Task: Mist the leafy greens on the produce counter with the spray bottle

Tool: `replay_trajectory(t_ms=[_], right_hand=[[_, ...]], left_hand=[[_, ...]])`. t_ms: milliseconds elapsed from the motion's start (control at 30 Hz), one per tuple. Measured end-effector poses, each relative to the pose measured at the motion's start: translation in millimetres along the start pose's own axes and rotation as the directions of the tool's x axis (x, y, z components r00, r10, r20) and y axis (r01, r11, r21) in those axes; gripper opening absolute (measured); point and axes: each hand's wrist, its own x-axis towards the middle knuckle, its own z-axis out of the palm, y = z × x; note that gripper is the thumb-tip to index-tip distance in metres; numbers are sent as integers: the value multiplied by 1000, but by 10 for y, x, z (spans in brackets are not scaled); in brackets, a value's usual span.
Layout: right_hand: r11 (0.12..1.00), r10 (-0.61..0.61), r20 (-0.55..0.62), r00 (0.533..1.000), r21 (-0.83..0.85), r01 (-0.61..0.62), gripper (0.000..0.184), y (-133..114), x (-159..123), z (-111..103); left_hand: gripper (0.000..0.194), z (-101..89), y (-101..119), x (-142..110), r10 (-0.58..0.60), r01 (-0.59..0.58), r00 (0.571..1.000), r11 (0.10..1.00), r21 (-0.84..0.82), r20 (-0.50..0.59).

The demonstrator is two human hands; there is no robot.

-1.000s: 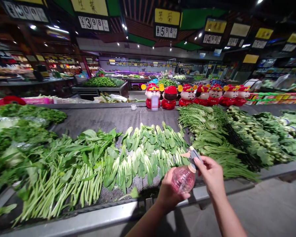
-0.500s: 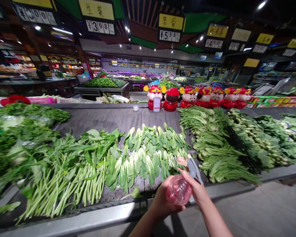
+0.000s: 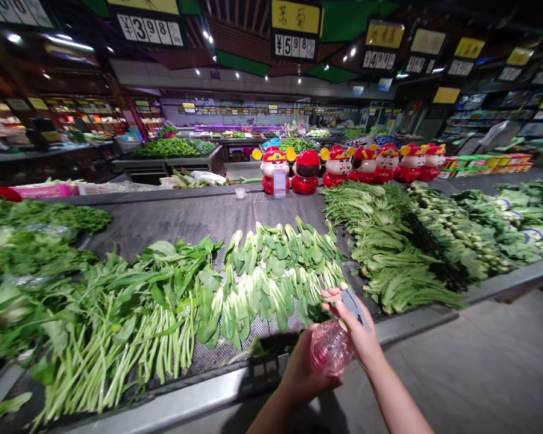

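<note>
Spray bottle (image 3: pixel 329 351), translucent pink, lower right of the frame; I see left hand (image 3: pixel 299 363) wrapped around its body, right hand (image 3: pixel 362 342) closed around its grey trigger head (image 3: pixel 353 303); contents I can't tell.

From here I see a glossy plastic-looking bottle (image 3: pixel 331 351), a stand (image 3: pixel 176 402) with smooth metal front edge, shiny back-edge figures (image 3: pixel 304 175).

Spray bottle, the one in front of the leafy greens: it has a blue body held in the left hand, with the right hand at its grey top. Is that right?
Not quite: the body of the spray bottle is pink, not blue, as the head view shows. The left hand does hold it, with the right hand at its grey top, before the leafy greens.
</note>
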Motion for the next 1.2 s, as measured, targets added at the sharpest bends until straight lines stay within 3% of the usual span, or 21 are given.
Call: replay_trajectory(t_ms=[233,333,400,467,700,900,1100,1200], right_hand=[[988,97,138,986,-132,-79,35,-26,248,-328],[982,32,150,988,-189,-3,33,-31,364,-567],[975,-2,149,989,-219,35,33,-44,431,-745],[977,17,126,992,-211,10,35,-51,493,-910],[967,163,43,986,-207,-151,42,5,647,-1257],[967,134,73,988,-227,-115,31,13,654,-1456],[967,170,77,982,-205,-151,35,24,685,-1695],[977,116,119,986,-191,-92,36,-11,694,-1811]], left_hand=[[73,382,-91,141,-18,19,999,999,43,-27],[73,526,-122,291,-14,33,997,964,263,-74],[71,647,-138,400,5,52,992,888,457,-123],[66,800,-164,495,1,53,995,850,524,-102],[47,1265,-305,642,-40,98,991,860,500,-126],[38,1426,-321,727,-42,89,994,862,500,-104],[46,1611,-452,759,-82,119,991,893,435,-102],[62,1659,-620,753,-3,63,990,901,429,-140]])
